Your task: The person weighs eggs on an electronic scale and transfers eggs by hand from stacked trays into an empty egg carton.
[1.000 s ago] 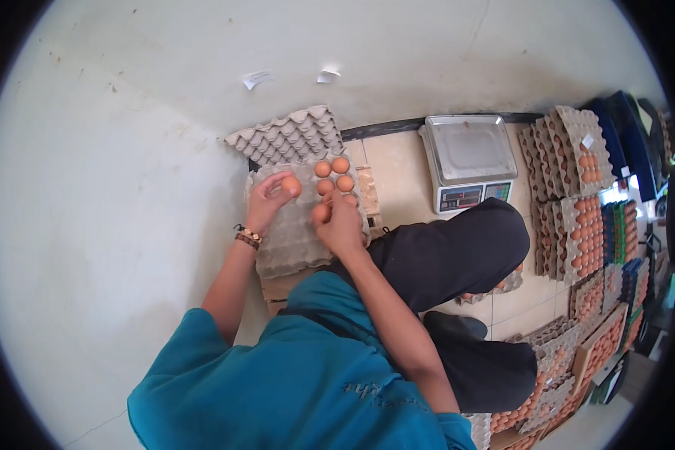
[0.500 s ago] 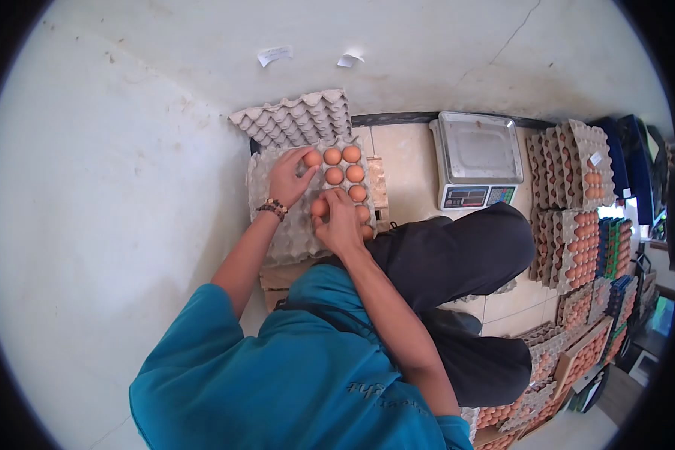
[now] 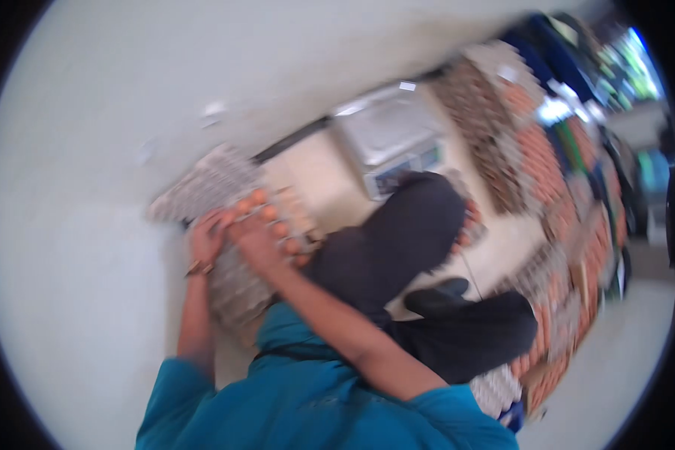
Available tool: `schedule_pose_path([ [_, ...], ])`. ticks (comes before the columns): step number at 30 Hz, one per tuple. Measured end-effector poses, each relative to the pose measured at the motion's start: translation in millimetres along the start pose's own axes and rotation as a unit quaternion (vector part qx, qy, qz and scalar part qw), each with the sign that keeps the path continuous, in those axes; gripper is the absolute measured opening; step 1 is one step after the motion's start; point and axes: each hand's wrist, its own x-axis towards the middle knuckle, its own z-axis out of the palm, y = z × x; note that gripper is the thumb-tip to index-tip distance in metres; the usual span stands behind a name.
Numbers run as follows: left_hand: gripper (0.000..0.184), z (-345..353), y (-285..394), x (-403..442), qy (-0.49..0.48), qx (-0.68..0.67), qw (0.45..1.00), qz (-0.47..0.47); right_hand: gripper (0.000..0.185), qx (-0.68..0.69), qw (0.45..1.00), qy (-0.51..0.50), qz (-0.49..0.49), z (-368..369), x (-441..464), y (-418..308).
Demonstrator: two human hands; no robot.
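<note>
The view is smeared by motion. Brown eggs [image 3: 279, 229] sit in the cups along the right side of a grey egg tray [image 3: 236, 289]. My left hand [image 3: 207, 238], with a bracelet on its wrist, reaches over the tray's upper left part, fingers near an egg at the far end. Beside it, my right hand [image 3: 255, 241] lies over the tray, its fingertips close to my left fingers. Blur and the backs of my hands hide whether either one holds an egg. Behind the tray leans a stack of grey egg trays [image 3: 211, 180].
A weighing scale [image 3: 386, 131] with a metal pan stands on the tiled floor by the wall. My bent knee [image 3: 420, 225] is between the tray and tall stacks of egg-filled trays [image 3: 536, 165] at right. More trays of eggs [image 3: 551, 315] lie lower right.
My head has turned right, so the scene shifts left and tilts. My right hand has moved up the tray from near its middle to beside my left hand.
</note>
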Motion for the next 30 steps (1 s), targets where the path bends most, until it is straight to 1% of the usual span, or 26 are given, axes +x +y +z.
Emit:
schedule_pose_path([
  [1, 0.026, 4.7, -10.4, -5.4, -0.006, -0.024, 0.998, -0.062, 0.014, 0.037, 0.999, -0.025, 0.027, 11.4, -6.4, 1.6],
  [2, 0.027, 2.6, -1.6, -1.8, -0.009, -0.054, 0.997, -0.05, 0.012, -0.018, 0.995, -0.089, 0.035, 14.4, -7.6, 4.8],
  [4, 0.029, 7.5, -15.9, 3.1, -0.016, -0.03, 0.999, -0.014, 0.01, 0.014, 0.996, -0.029, 0.079, -6.1, 0.9, -7.9],
  [5, 0.028, 7.5, -14.7, 4.9, -0.02, -0.024, 0.999, -0.024, 0.009, 0.032, 0.995, 0.002, 0.098, -17.7, 5.3, -15.9],
  [7, 0.032, 13.4, -48.9, 4.4, -0.01, -0.056, 0.995, 0.077, 0.007, 0.143, 0.98, 0.104, 0.089, -50.6, 31.1, -26.3],
  [9, 0.038, 5.9, -15.5, 11.7, -0.081, 0.027, 0.996, 0.031, 0.003, 0.198, 0.963, 0.172, 0.063, -125.7, 52.8, -39.9],
  [11, 0.04, 14.6, -15.7, 10.2, -0.045, -0.054, 0.997, -0.04, 0.004, 0.207, 0.941, 0.266, 0.033, -202.1, 75.1, -38.1],
  [12, 0.041, 16.3, -16.2, 8.2, -0.028, -0.091, 0.992, -0.08, 0.006, 0.202, 0.926, 0.317, 0.019, -240.4, 81.3, -24.2],
  [14, 0.042, 16.3, -17.4, 9.2, -0.022, -0.046, 0.997, -0.053, 0.009, 0.17, 0.904, 0.393, 0.015, -316.7, 81.4, 24.9],
  [15, 0.042, 19.1, -16.0, 12.5, -0.017, -0.025, 0.999, -0.041, 0.007, 0.015, 0.883, 0.47, -0.005, -349.6, 80.2, 67.2],
  [16, 0.044, 20.8, -8.6, 15.0, 0.006, 0.005, 1.0, -0.015, 0.009, 0.073, 0.859, 0.49, 0.128, -387.3, 73.3, 91.5],
  [18, 0.047, 17.9, 17.5, 21.3, 0.055, 0.062, 0.996, 0.04, 0.015, 0.044, 0.805, 0.565, 0.177, -449.5, 37.7, 196.0],
  [19, 0.047, 19.4, 25.4, 25.6, 0.067, 0.043, 0.996, 0.045, 0.019, -0.031, 0.776, 0.582, 0.241, -472.5, 8.2, 250.5],
  [20, 0.047, 20.9, 42.5, 29.6, 0.071, 0.034, 0.996, 0.046, 0.019, -0.106, 0.732, 0.578, 0.346, -492.5, -27.8, 295.2],
  [21, 0.046, 22.9, 66.6, 33.4, 0.075, 0.024, 0.996, 0.046, 0.026, -0.205, 0.675, 0.551, 0.446, -510.2, -61.3, 332.9],
  [23, 0.043, 34.3, 111.4, 39.2, 0.085, -0.006, 0.995, 0.047, 0.037, -0.241, 0.645, 0.46, 0.56, -546.7, -120.7, 370.8],
  [24, 0.041, 40.5, 132.2, 41.7, 0.09, -0.027, 0.994, 0.051, 0.04, -0.244, 0.627, 0.436, 0.598, -564.7, -134.3, 372.0],
  [25, 0.04, 45.3, 151.0, 43.9, 0.087, -0.045, 0.994, 0.054, 0.044, -0.247, 0.607, 0.411, 0.634, -580.9, -143.3, 372.5],
  [27, 0.037, 64.2, 190.0, 50.9, 0.112, -0.071, 0.988, 0.075, 0.045, -0.262, 0.624, 0.372, 0.635, -605.6, -157.8, 380.6],
  [30, 0.036, 83.4, 246.1, 68.6, 0.079, -0.163, 0.982, 0.054, 0.052, -0.279, 0.635, 0.31, 0.65, -623.1, -161.4, 402.5],
])
